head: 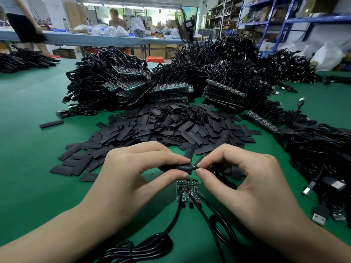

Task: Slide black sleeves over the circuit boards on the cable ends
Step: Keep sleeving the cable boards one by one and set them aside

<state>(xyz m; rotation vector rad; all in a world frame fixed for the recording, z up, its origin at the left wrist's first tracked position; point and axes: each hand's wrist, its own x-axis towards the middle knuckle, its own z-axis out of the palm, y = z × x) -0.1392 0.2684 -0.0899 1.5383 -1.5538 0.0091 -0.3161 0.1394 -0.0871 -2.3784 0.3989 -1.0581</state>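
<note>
My left hand (133,173) pinches a sleeve (181,168) over the mat (38,168); my right hand (245,179) pinches what seems a board (194,166) at its mouth. Three joined boards (187,188) lie just below, the sleeve pile (171,126) beyond.

A black sleeve (183,168) is held level above the green desk (38,103), pinched between thumb and forefinger of the left hand (133,173). The right hand (252,179) is pinched with thumb and forefinger on the sleeve's right end, where a small shiny part shows; its identity cannot be told. Directly below, three circuit boards (187,189) lie side by side on the desk, with cables (148,247) running toward the near edge. A heap of loose sleeves (171,126) is spread beyond the hands. Behind it, stacked boards (171,88) are seen against mounds of black cable (228,59). USB plugs (319,218) lie at right.
</note>
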